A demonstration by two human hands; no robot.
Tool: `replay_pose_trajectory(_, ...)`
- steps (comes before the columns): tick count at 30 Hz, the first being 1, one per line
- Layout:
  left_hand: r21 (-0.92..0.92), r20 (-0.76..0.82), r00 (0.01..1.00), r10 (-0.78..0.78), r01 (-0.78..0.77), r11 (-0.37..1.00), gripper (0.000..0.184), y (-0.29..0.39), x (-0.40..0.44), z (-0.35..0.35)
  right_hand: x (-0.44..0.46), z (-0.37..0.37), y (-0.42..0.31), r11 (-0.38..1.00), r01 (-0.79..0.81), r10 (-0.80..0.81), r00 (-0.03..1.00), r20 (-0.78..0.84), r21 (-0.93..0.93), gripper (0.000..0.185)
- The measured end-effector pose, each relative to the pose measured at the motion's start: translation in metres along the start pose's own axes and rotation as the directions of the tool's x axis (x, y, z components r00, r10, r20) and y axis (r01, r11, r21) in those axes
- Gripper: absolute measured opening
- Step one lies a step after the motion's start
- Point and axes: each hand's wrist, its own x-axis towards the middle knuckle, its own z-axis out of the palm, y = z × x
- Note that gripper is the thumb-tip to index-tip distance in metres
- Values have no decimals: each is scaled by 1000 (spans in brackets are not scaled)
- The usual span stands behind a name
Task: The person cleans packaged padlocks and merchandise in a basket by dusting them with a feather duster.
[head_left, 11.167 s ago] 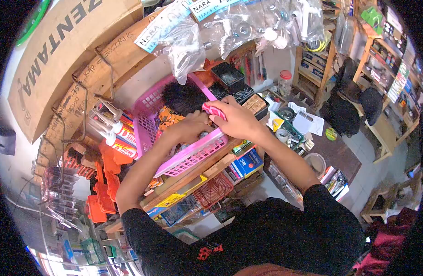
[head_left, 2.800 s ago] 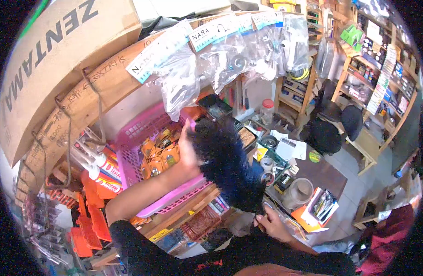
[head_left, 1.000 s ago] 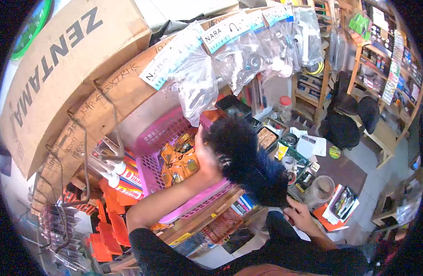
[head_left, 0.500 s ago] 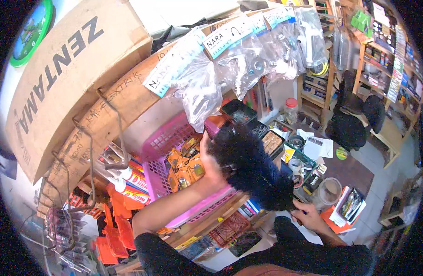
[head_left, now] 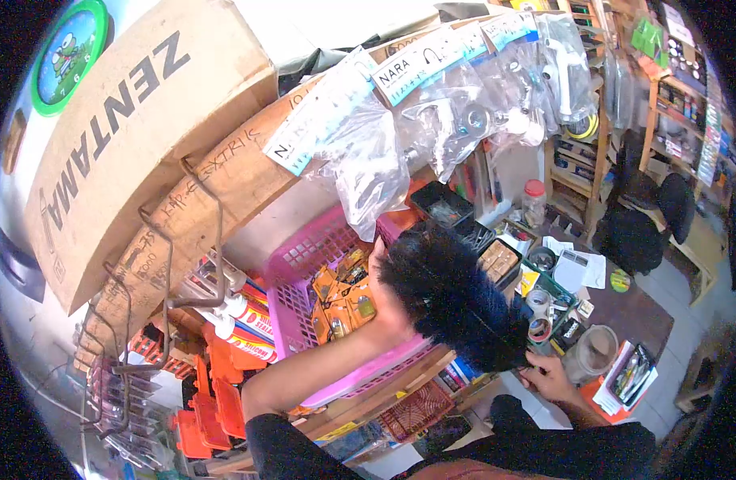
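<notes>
A fluffy black feather duster [head_left: 456, 296] lies slantwise before me, its feathers covering part of the pink basket [head_left: 292, 336] and of the table behind. My right hand [head_left: 554, 378] is closed at the duster's lower right end, fingers pinched together there. My left hand [head_left: 394, 302] is against the duster's left side, over the basket; its fingers are mostly hidden by the feathers, so its grip does not show. Inside the basket, left of that hand, are several orange-carded packs [head_left: 344, 300] with small metal parts.
Bagged faucets [head_left: 368, 176] hang from a wooden beam [head_left: 232, 152] with metal hooks, below a ZENTAMA carton [head_left: 120, 136]. Sealant tubes [head_left: 252, 324] stand left of the basket. A table [head_left: 640, 308] at right carries tapes, papers, a clear jar [head_left: 590, 356] and a pen tray [head_left: 630, 374].
The view has shifted a little, so everything sits farther right and slightly lower. Both hands stay at the duster, whose feathers look slightly turned.
</notes>
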Motion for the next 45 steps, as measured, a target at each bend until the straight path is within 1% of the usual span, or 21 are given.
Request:
replay_pose_trajectory(9,-69,-164,981,-105,95,993,54,-1,-10,9,10,4,22,1000,-17,17,998,-53,7,15)
replay_pose_trajectory(12,-74,-102,991,-81,74,994,54,-1,-11,12,14,5,45,995,92,-93,995,-25,-23,12)
replay_pose_trajectory(15,-64,-209,972,-110,98,993,50,0,-11,16,15,7,55,992,110,-112,993,-45,-55,12)
replay_pose_trajectory(16,-84,-166,978,-125,112,990,51,1,-11,14,13,7,56,993,109,-110,993,-36,-49,9)
replay_pose_trajectory(19,-132,-24,985,-170,165,977,55,5,-14,4,8,3,9,996,83,-83,996,-13,-24,19)
replay_pose_trajectory(21,-152,101,978,-180,194,969,61,7,-12,-14,1,2,11,997,59,-61,997,-36,-43,23)
replay_pose_trajectory(22,-132,-28,990,-140,136,982,59,3,-9,-37,-3,0,10,997,50,-52,997,-50,-56,24)
replay_pose_trajectory(23,-106,-159,982,-98,82,991,58,-3,-6,-69,-7,-2,-12,978,105,-120,990,-77,-178,28)
replay_pose_trajectory(25,-92,-315,948,-54,26,995,54,-10,-10,-62,-13,-2,-26,994,87,-95,986,-135,-62,31)
replay_pose_trajectory(26,-110,-342,938,-54,17,994,52,-6,-11,-27,-16,-4,-33,997,83,-83,983,-165,-5,33)
replay_pose_trajectory(28,-20,-325,945,45,-54,998,49,-4,-2,-7,-25,-9,-49,1000,26,-24,987,-158,7,34)
replay_pose_trajectory(30,187,-203,951,233,-196,963,46,-5,8,-5,-31,-12,-55,999,-24,16,986,-167,-42,33)
replay_pose_trajectory(31,99,-254,947,197,-177,979,46,-6,5,-3,-35,-11,-51,997,-5,-10,979,-203,-72,30)
replay_pose_trajectory(34,94,-48,962,269,-264,960,47,-5,-1,-4,-47,-7,-68,987,-14,-19,979,-201,-162,29)
replay_pose_trajectory(35,36,-89,980,177,-175,984,47,-4,-2,-5,-49,-4,-80,990,41,-69,976,-206,-134,27)
replay_pose_trajectory(37,-87,-158,987,-16,2,996,48,-1,-5,-3,-55,-4,-80,991,-12,-25,963,-267,-136,27)
replay_pose_trajectory(40,53,-319,934,162,-153,987,52,-8,3,-4,-60,-3,-77,987,-33,-17,954,-301,-160,21)
replay_pose_trajectory(41,86,-282,939,199,-182,980,56,-8,6,-6,-62,-3,-76,984,-32,-22,952,-306,-173,26)
replay_pose_trajectory(42,1,-213,974,81,-83,997,57,-8,3,-8,-65,-3,-79,982,-33,-27,950,-312,-186,35)
replay_pose_trajectory(44,-138,-35,989,-141,135,981,59,-1,-2,-8,-70,-3,-83,976,24,-92,947,-309,-217,29)
replay_pose_trajectory(45,-93,-70,991,-117,111,990,62,0,0,-5,-73,-6,-78,974,14,-90,939,-332,-226,26)
